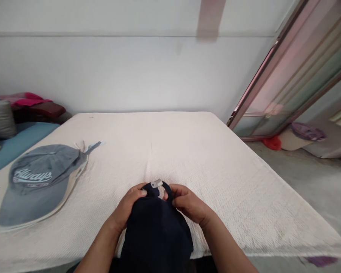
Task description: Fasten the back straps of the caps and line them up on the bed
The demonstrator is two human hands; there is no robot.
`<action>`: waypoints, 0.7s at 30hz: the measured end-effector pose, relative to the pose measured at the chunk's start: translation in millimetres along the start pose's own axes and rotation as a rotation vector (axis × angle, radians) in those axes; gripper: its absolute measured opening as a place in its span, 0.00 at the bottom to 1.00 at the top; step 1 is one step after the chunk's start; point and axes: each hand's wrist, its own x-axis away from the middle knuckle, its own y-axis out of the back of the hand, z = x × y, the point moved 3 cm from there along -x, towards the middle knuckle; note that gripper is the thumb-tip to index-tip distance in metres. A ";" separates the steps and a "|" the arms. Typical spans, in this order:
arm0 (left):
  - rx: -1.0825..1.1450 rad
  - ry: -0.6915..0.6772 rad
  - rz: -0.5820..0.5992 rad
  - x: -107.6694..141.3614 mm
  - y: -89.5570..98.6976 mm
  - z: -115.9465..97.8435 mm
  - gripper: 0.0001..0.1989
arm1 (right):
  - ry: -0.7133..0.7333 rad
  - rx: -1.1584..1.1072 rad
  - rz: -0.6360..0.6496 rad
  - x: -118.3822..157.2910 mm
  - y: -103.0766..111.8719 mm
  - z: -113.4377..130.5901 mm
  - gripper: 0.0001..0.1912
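Note:
A dark navy cap [157, 231] is held at the table's near edge, its back strap and metal buckle [157, 183] pointing away from me. My left hand [130, 204] is closed on the cap's left rear edge, thumb on top beside the buckle. On the other side, my right hand [187, 201] pinches the strap where it meets the cap; a fingertip shows through the back opening. The cap's front and brim are out of sight. To the left lies a grey cap [45, 167] with "Always" lettering, resting over at least one cream-edged cap beneath it.
A cream textured cloth [216, 151] covers the table, which stands against a white wall [130, 72]. Past the left edge are a grey cushion [1, 117] and a pink cloth [28, 99]. At right are a sliding door frame [261, 72] and items on the floor.

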 end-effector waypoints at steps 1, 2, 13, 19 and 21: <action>-0.027 -0.008 0.007 0.8 -1.8 -1.1 0.13 | 0.021 -0.066 0.014 0.6 0.0 1.2 0.17; -0.050 -0.003 0.011 1.4 -3.5 -1.4 0.14 | 0.033 -0.113 0.016 0.8 0.1 1.7 0.15; -0.044 0.070 -0.041 -5.0 -9.7 9.1 0.13 | 0.184 -0.083 -0.229 -4.1 10.3 8.3 0.15; 0.115 0.124 -0.163 -2.5 -3.5 14.1 0.06 | 0.166 -0.136 -0.275 -2.8 11.0 7.9 0.11; 0.117 0.125 -0.202 -0.4 -2.6 14.2 0.08 | 0.142 -0.116 -0.266 -2.8 9.5 8.0 0.14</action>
